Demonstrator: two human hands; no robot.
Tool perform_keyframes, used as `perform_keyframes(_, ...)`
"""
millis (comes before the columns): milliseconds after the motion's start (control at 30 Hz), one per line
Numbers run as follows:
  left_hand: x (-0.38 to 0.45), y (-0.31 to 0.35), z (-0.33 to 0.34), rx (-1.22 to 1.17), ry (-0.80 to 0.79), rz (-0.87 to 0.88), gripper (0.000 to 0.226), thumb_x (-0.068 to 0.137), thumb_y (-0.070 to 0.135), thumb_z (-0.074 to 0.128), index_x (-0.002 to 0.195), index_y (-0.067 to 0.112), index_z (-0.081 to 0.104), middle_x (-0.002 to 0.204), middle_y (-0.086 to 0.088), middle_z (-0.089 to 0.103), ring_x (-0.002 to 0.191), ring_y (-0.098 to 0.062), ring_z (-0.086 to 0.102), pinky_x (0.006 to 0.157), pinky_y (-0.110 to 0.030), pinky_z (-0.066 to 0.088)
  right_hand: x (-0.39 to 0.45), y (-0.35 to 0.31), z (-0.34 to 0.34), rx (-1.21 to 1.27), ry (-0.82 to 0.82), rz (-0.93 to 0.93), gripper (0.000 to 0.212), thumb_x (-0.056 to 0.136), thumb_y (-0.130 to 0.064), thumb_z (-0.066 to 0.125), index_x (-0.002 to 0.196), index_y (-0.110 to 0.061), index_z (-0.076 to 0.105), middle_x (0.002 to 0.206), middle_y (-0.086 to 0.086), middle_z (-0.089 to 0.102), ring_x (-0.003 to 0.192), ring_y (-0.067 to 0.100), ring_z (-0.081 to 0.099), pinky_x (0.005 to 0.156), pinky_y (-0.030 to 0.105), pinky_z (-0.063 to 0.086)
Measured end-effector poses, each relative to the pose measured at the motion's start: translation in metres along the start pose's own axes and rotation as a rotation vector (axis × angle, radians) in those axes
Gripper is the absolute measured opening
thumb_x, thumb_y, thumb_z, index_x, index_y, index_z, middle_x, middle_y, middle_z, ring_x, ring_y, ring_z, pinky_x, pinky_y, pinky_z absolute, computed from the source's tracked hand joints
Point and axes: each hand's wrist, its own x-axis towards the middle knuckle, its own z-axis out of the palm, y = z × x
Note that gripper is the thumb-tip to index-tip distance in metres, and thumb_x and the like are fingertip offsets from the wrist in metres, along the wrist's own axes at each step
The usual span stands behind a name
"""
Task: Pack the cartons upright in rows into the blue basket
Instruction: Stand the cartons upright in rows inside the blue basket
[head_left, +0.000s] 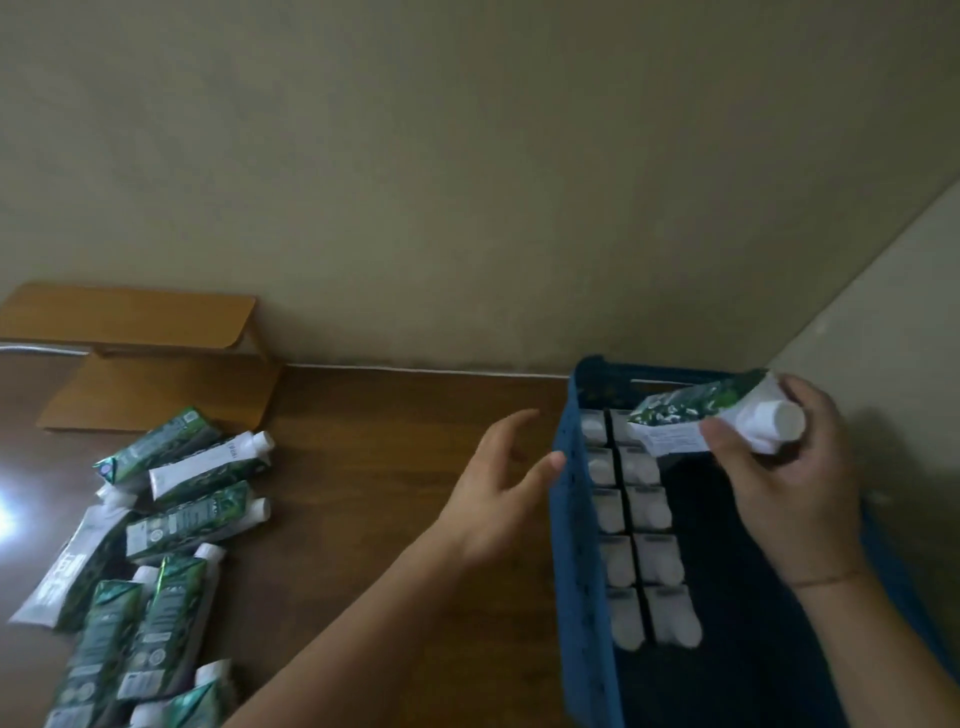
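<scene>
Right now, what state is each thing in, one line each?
Basket: two rows of upright cartons along its left wall, the rest bare.
Held carton: tilted over the basket, in the right hand.
Left hand: open, beside the basket.
Loose cartons: lying on the table.
Box: flaps open.

- Basket (571, 499): blue walls, dark inside.
- Cartons standing in the basket (636, 540): white tops.
- Carton held over the basket (711, 415): dark green with white speckles, white cap and white label panel.
- Loose cartons (156, 545) at the table's left edge: green leafy print with white sides and white caps.
- Table (363, 467): dark brown wood.
- Cardboard box (156, 358): tan.
- Wall (467, 182): beige.
</scene>
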Motion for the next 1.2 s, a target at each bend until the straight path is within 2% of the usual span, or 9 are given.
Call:
perform_keyframes(100, 0.005, 0.016, 0.036, -0.092, -0.122, -0.136, 0.069, 0.096, 0.057, 0.044, 0.154, 0.028, 0.021, 0.143, 0.013, 0.041, 0.114, 0.003, 0.049, 0.091, -0.018, 0.046, 0.014, 0.042, -0.027, -0.29, -0.131, 0.008, 0.058, 0.068, -0.016, 0.086, 0.118, -0.008, 0.058, 0.115, 0.014, 0.052, 0.101, 0.024, 0.053, 0.085, 0.031, 0.041)
perform_keyframes(233, 0.005, 0.01, 0.068, -0.045, -0.054, -0.154, 0.081, 0.087, 0.069, 0.035, 0.153, 0.035, 0.003, 0.159, 0.006, 0.024, 0.14, -0.016, 0.035, 0.114, -0.041, 0.036, 0.022, 0.084, -0.018, -0.517, -0.447, 0.092, 0.054, 0.074, -0.007, 0.081, 0.123, -0.011, 0.059, 0.122, 0.009, 0.046, 0.105, 0.033, 0.055, 0.09, 0.037, 0.044)
perform_keyframes(333, 0.006, 0.007, 0.067, 0.002, -0.043, -0.164, 0.07, 0.093, 0.064, 0.033, 0.152, 0.038, 0.005, 0.152, 0.011, 0.031, 0.129, -0.012, 0.044, 0.103, -0.035, 0.043, 0.023, 0.102, 0.01, -0.468, -0.521, 0.128, 0.057, 0.076, -0.001, 0.075, 0.129, -0.011, 0.055, 0.128, 0.008, 0.043, 0.11, 0.032, 0.054, 0.098, 0.039, 0.044)
perform_keyframes(533, 0.01, 0.005, 0.068, 0.067, -0.006, -0.178, 0.061, 0.098, 0.055, 0.034, 0.15, 0.037, 0.008, 0.15, 0.006, 0.039, 0.12, -0.014, 0.051, 0.099, -0.036, 0.045, 0.005, 0.128, 0.04, -0.49, -0.623, 0.212, 0.103, 0.08, 0.009, 0.055, 0.152, -0.034, -0.004, 0.15, 0.018, 0.026, 0.12, 0.039, 0.05, 0.1, 0.048, 0.043)
perform_keyframes(700, 0.008, 0.01, 0.069, 0.033, 0.041, -0.204, 0.055, 0.101, 0.05, 0.035, 0.15, 0.036, 0.013, 0.143, 0.006, 0.046, 0.116, -0.013, 0.054, 0.092, -0.031, 0.047, 0.013, 0.13, 0.035, -0.372, -0.641, 0.22, 0.109, 0.077, -0.002, 0.059, 0.147, -0.048, -0.011, 0.146, 0.014, 0.039, 0.122, 0.036, 0.051, 0.1, 0.053, 0.044)
perform_keyframes(800, 0.002, 0.008, 0.067, 0.033, 0.07, -0.22, 0.06, 0.096, 0.059, 0.037, 0.15, 0.035, 0.021, 0.136, 0.01, 0.049, 0.114, -0.007, 0.051, 0.085, -0.021, 0.044, 0.017, 0.093, 0.029, -0.703, -0.736, 0.296, 0.106, 0.082, -0.005, 0.06, 0.15, -0.03, -0.017, 0.153, 0.015, 0.023, 0.132, 0.037, 0.039, 0.099, 0.052, 0.043)
perform_keyframes(900, -0.018, -0.009, 0.065, 0.073, 0.07, -0.218, 0.074, 0.087, 0.076, 0.026, 0.145, 0.032, 0.036, 0.142, 0.008, 0.049, 0.127, -0.009, 0.046, 0.1, -0.027, 0.038, 0.019, 0.04, 0.033, -0.906, -0.681, 0.104, 0.084, 0.086, -0.009, 0.059, 0.153, -0.018, 0.008, 0.155, 0.013, 0.019, 0.142, 0.036, 0.02, 0.107, 0.051, 0.036)
perform_keyframes(1033, -0.051, -0.05, 0.041, 0.298, 0.078, -0.348, 0.06, 0.095, 0.065, 0.033, 0.138, 0.027, 0.05, 0.138, 0.003, 0.051, 0.129, -0.015, 0.048, 0.104, -0.028, 0.039, 0.005, -0.033, 0.065, -0.717, -0.682, -0.272, 0.064, 0.089, -0.01, 0.055, 0.147, -0.02, 0.03, 0.151, 0.005, 0.031, 0.14, 0.029, 0.025, 0.11, 0.046, 0.034)
perform_keyframes(1200, -0.113, -0.106, -0.018, 0.834, 0.176, -0.49, 0.042, 0.095, 0.049, 0.049, 0.133, 0.033, 0.05, 0.139, 0.005, 0.048, 0.127, -0.023, 0.044, 0.104, -0.039, 0.043, -0.052, -0.099, 0.139, -0.703, -1.191, -0.39, 0.061, 0.095, -0.024, 0.053, 0.149, -0.03, 0.024, 0.149, 0.0, 0.039, 0.13, 0.025, 0.043, 0.099, 0.043, 0.047)
